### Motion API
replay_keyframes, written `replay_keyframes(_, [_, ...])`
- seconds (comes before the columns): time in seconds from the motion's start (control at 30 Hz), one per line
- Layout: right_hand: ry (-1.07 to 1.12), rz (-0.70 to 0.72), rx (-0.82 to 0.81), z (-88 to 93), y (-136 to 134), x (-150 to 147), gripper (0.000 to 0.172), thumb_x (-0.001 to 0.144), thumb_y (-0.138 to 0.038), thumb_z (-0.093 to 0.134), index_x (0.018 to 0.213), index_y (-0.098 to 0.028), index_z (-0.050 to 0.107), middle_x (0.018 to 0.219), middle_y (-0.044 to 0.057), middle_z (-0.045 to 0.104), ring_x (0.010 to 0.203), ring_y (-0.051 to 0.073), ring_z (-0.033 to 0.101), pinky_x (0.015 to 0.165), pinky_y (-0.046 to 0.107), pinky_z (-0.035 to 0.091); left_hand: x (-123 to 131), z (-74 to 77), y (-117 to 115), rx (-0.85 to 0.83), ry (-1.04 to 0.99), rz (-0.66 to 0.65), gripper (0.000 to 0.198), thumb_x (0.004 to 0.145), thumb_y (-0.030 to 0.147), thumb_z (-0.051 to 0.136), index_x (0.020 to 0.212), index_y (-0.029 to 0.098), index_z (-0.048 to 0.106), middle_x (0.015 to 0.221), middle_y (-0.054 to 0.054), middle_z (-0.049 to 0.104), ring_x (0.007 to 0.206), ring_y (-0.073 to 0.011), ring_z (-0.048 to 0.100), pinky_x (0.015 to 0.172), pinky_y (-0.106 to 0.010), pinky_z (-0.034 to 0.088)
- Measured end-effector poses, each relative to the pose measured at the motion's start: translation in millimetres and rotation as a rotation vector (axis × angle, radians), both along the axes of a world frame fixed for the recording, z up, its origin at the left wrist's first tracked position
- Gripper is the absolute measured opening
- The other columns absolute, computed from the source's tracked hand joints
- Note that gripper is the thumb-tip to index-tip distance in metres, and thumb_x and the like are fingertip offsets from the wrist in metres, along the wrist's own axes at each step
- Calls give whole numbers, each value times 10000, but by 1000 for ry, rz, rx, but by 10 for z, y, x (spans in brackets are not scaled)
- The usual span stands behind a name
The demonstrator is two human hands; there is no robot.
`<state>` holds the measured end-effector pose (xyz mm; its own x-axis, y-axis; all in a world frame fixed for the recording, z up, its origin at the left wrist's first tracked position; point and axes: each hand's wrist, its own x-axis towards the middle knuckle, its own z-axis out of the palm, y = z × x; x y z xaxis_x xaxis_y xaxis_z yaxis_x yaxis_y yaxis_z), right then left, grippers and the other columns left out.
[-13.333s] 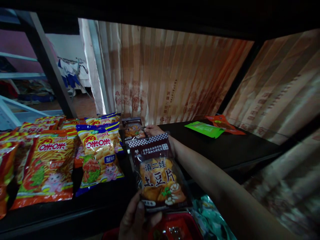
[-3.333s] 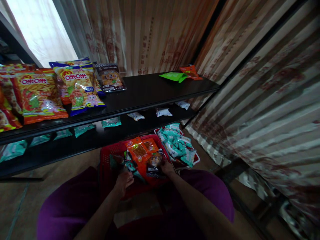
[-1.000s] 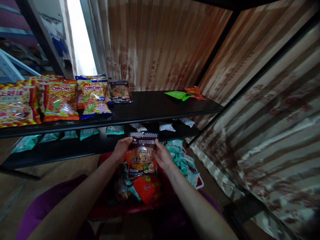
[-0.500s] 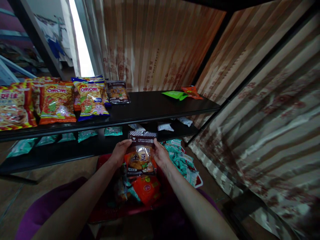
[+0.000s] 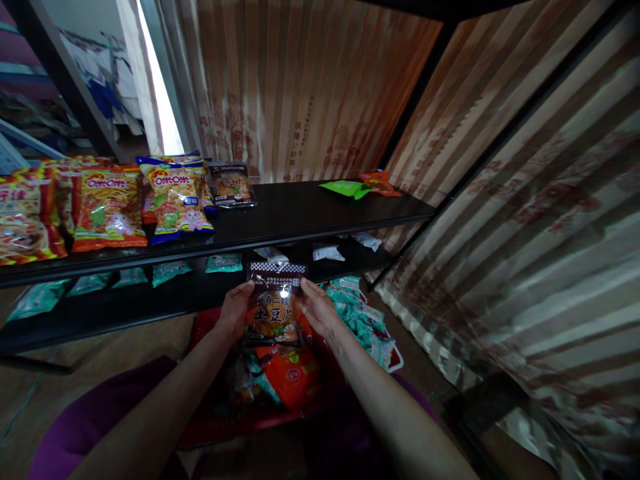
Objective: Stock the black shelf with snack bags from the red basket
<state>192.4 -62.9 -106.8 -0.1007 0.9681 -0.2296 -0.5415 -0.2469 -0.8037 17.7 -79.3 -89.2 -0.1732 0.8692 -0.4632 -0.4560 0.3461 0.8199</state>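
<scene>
Between my two hands a dark brown bag of potato chips [image 5: 275, 313] is held upright, its printed front towards me. My left hand [image 5: 237, 308] pinches its left edge near the top. On the opposite edge my right hand [image 5: 317, 308] grips it the same way. Under the bag is a red basket [image 5: 210, 430] at my knees, with an orange snack packet [image 5: 293, 377] and teal packets inside. A similar brown chip bag [image 5: 233, 185] leans on the shelf [image 5: 280, 217], beside a blue and yellow snack bag [image 5: 177, 199].
Yellow and orange snack bags [image 5: 107, 207] line the shelf's left end. A green packet [image 5: 346, 189] and an orange packet [image 5: 380, 183] lie at its right. Teal packets [image 5: 173, 271] and white packets [image 5: 327, 252] rest on the lower shelf. More teal packets [image 5: 357, 317] fill a container on the right. Curtains hang behind.
The chip bag and both hands have shifted slightly left in view, and the bag's front catches the light differently. Both hands keep their hold. The whole view has moved a little.
</scene>
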Motion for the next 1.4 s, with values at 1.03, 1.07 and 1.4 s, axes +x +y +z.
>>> replay_keyframes(1.03, [-68,-133,-96,-155,141,181,237,601,-348,839,707,-212,677,764,24,733,633,148,659,595,273,529,-30,11,-37,77,-11,-212,351,613,385,773,856,138,718,837,-99,734,728,-203,673,663,-299,513])
replay_keyframes(1.07, [-67,-147,-100,-165,162,192,229,604,-342,837,704,-214,676,756,21,732,621,144,653,580,267,524,-29,0,-58,69,1,-223,381,581,383,794,863,137,723,845,-97,735,734,-203,671,654,-295,512])
replay_keyframes(1.4, [-66,-88,-71,-160,206,167,273,583,-387,847,713,-210,685,724,0,720,599,114,623,597,248,521,40,-118,-160,30,12,-163,344,648,413,741,877,159,704,577,-6,652,510,-139,592,501,-242,463])
